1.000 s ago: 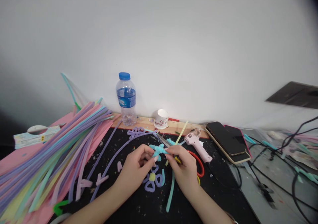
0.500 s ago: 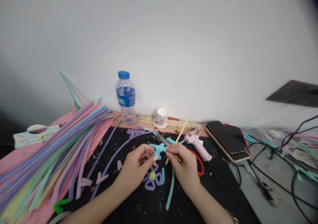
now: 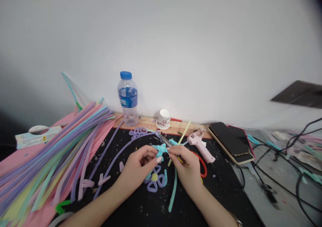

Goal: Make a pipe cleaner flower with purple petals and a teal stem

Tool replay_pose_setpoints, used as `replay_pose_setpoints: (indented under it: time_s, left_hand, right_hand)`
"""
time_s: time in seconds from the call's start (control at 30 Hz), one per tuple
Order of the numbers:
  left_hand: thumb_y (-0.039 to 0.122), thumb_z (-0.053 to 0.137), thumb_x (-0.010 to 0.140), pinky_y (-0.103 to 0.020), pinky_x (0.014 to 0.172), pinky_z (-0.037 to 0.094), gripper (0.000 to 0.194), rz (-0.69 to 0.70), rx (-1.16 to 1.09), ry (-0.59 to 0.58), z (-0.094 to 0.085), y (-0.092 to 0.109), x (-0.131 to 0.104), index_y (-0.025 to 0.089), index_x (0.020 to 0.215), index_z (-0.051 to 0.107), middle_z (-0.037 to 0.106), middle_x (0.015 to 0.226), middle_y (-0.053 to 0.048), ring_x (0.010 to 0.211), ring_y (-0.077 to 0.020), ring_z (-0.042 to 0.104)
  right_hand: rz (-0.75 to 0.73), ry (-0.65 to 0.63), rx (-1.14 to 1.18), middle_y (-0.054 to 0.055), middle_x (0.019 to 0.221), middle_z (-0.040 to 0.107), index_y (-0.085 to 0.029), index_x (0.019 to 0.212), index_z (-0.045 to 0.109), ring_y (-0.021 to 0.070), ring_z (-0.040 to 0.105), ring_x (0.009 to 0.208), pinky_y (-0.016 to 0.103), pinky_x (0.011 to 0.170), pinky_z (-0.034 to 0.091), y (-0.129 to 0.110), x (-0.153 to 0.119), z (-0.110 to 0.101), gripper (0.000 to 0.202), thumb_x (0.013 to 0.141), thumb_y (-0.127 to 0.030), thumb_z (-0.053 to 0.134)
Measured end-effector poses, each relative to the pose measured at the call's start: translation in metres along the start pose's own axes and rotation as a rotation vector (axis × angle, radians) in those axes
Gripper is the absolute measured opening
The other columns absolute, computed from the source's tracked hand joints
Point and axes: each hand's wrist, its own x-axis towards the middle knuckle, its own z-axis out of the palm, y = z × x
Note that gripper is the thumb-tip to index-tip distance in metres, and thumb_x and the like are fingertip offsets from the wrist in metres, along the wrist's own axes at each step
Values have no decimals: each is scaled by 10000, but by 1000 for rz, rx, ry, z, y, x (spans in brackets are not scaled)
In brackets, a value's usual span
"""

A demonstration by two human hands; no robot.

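Between my two hands is a small light-blue pipe-cleaner flower (image 3: 161,149) with bent loops. My left hand (image 3: 141,164) pinches its left side between thumb and fingers. With thumb and forefinger, my right hand (image 3: 184,163) grips its right edge. Just below lies a purple pipe-cleaner flower (image 3: 152,186) with a yellow centre. A green pipe cleaner (image 3: 173,195) runs down beside my right wrist. Scissors with red and yellow handles (image 3: 204,166) lie partly hidden under my right hand, blades pointing up-left.
A large bundle of pastel pipe cleaners (image 3: 57,153) covers the left side. Along the wall stand a water bottle (image 3: 128,99) and a paper cup (image 3: 163,119). A pink glue gun (image 3: 201,146), phones (image 3: 230,141) and black cables (image 3: 279,183) are at right.
Both hands keep their grip on the light-blue flower, almost in place. The view has shifted very slightly.
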Motion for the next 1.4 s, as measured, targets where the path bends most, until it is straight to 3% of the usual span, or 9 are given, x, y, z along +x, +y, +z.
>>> replay_pose_setpoints:
  time_s: [0.17, 0.37, 0.5, 0.87, 1.4]
  left_hand:
    - [281, 656, 722, -251, 617, 453, 256, -51, -89, -20, -2, 5, 0, 136, 923, 592, 656, 692, -26, 656, -150, 579]
    - [329, 645, 745, -184, 335, 307, 250, -128, -152, -160, -5, 0, 2, 142, 898, 583, 677, 837, -46, 319, -24, 419]
    - [298, 649, 754, -157, 360, 335, 204, -133, -193, -225, -7, 0, 4, 154, 877, 576, 652, 746, -3, 385, -67, 559]
    - [416, 615, 761, -159, 363, 388, 335, -220, -282, -168, -7, 9, 2, 158, 957, 532, 558, 464, 65, 363, -121, 592]
    - [380, 599, 795, -157, 378, 400, 315, -247, -298, -178, -10, 6, 2, 154, 1010, 557, 593, 514, 43, 383, -110, 600]
  right_hand:
    - [25, -32, 0, 36, 837, 711, -220, 861, 691, 177, 663, 782, 298, 741, 531, 0, 0, -1, 204, 806, -66, 568]
    - [73, -77, 35, 32, 837, 720, -223, 856, 694, 181, 667, 770, 293, 714, 532, -1, 1, -1, 189, 801, -83, 579]
    - [181, -79, 74, 24, 801, 725, -214, 830, 698, 172, 670, 717, 265, 657, 535, 0, 0, 0, 167, 773, -87, 607]
    - [345, -83, 259, 24, 738, 721, -200, 802, 711, 156, 651, 611, 255, 575, 540, 5, 0, 1, 125, 749, -130, 623]
    - [389, -119, 314, 11, 678, 703, -197, 793, 720, 137, 629, 555, 244, 549, 534, 7, 1, 1, 126, 740, -134, 624]
